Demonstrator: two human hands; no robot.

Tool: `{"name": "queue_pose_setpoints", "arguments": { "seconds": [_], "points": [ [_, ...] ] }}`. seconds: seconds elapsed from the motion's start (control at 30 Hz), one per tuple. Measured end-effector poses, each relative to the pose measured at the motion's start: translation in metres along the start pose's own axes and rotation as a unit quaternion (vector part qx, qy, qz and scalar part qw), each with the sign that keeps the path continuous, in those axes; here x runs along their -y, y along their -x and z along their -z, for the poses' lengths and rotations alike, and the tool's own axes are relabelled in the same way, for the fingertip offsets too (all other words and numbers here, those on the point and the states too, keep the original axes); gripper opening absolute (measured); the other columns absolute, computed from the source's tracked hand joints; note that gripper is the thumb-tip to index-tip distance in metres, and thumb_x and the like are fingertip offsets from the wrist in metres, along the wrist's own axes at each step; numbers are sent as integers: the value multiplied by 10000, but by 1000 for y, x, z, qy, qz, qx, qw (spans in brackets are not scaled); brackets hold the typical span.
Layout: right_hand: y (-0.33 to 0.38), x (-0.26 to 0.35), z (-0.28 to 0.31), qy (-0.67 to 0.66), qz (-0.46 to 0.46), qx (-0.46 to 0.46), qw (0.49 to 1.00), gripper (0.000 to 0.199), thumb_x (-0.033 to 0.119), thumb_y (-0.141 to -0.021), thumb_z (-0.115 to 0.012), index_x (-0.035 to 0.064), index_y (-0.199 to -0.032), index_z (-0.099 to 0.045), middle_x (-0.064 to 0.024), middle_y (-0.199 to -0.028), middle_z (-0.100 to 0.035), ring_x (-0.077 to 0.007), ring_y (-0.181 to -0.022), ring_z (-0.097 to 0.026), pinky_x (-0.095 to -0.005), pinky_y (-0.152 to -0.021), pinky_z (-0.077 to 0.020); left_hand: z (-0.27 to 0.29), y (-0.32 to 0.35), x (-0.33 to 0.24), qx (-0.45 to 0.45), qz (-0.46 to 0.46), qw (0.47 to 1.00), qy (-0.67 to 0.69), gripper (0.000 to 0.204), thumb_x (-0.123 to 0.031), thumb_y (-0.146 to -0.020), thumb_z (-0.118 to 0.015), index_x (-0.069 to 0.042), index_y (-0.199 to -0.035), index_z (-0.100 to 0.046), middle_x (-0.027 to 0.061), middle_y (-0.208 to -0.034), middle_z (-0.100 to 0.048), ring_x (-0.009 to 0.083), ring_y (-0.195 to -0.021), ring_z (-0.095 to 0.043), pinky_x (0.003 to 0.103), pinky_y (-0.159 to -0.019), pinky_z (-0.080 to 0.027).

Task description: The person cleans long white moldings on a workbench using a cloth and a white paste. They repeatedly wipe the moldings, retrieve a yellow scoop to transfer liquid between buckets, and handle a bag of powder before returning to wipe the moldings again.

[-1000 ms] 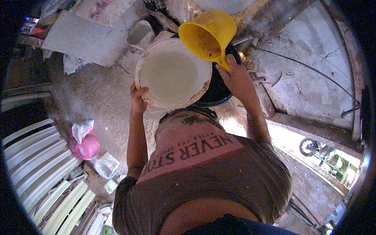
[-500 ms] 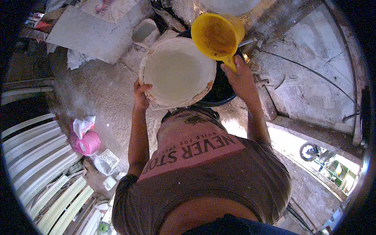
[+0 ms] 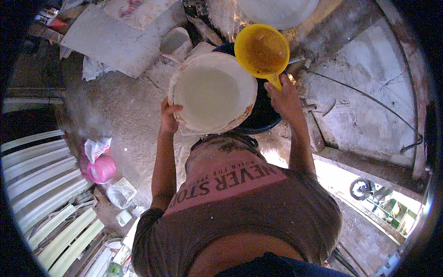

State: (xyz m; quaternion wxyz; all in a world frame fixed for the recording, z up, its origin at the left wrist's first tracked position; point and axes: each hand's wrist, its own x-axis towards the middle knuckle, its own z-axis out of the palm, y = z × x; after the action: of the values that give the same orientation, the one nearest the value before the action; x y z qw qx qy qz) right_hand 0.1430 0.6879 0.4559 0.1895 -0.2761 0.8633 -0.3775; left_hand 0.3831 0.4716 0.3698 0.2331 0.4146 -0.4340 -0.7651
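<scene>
My left hand (image 3: 169, 117) grips the left rim of a round whitish basin (image 3: 212, 94), its thumb over the edge. Pale, cloudy liquid seems to cover the basin's bottom, and its outside is crusted. In my right hand (image 3: 284, 98) is the handle of a yellow dipper (image 3: 262, 50), whose stained brown inside faces up. The dipper is held just beyond the basin's right side, over a large dark tub (image 3: 262, 111). Much of that tub is hidden behind the basin and the dipper.
A whitish container (image 3: 176, 45) stands beyond the basin. Flat grey sheets (image 3: 106, 39) lie at the far left. A pink roll (image 3: 101, 169) and white slats (image 3: 44, 168) are at left. A hammer-like tool (image 3: 318, 107) and a black cable (image 3: 364, 94) lie at right.
The dipper has tipped more level, so its bowl opening faces up. Basin, dipper and both hands appear slightly lower in the picture, as does much of the surroundings.
</scene>
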Motion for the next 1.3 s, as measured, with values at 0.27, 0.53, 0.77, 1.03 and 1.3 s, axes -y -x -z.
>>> {"name": "queue_pose_setpoints", "arguments": {
  "seconds": [0.27, 0.53, 0.77, 1.03, 1.3],
  "points": [
    [13, -2, -11, 65, 40, 5, 997, 303, 231, -876, -590, 4, -1043, -481, -237, -872, -602, -400, -789, -605, -445, -664, -456, 12, -9, 10, 30, 8, 999, 11, 534, -123, -577, -629, -3, -1093, -564, 95, -945, -633, 247, -855, -615, 370, -812, -489],
    [-3, -17, -4, 48, 1, -7, 999, 371, 280, -864, -582, -18, -1065, -489, -243, -918, -605, -389, -841, -583, -454, -722, -459, 32, -22, 29, 42, -5, 999, 30, 506, -111, -585, -630, -3, -1076, -574, 88, -939, -640, 228, -848, -621, 360, -801, -493],
    [11, -5, -7, 15, 39, -7, 999, 297, 216, -870, -582, 1, -1047, -478, -223, -876, -608, -365, -782, -606, -430, -679, -458, 14, -8, 11, 24, -1, 1000, 16, 488, -90, -597, -618, 5, -1074, -573, 94, -935, -643, 222, -828, -620, 344, -778, -494],
    [15, -7, -15, 53, 114, -32, 992, 265, 214, -891, -564, 9, -1011, -449, -228, -826, -612, -417, -781, -605, -454, -642, -456, 17, -10, 11, 51, -10, 998, 32, 539, -76, -589, -603, 38, -1113, -553, 111, -973, -643, 230, -873, -622, 346, -804, -497],
    [6, -16, -13, 8, 66, -16, 998, 266, 192, -881, -567, 12, -1045, -462, -197, -798, -608, -330, -737, -615, -423, -642, -461, 21, -14, 16, 95, -20, 994, 48, 538, -67, -601, -589, 31, -1128, -548, 111, -990, -638, 234, -875, -623, 354, -806, -499]
  ]
}}
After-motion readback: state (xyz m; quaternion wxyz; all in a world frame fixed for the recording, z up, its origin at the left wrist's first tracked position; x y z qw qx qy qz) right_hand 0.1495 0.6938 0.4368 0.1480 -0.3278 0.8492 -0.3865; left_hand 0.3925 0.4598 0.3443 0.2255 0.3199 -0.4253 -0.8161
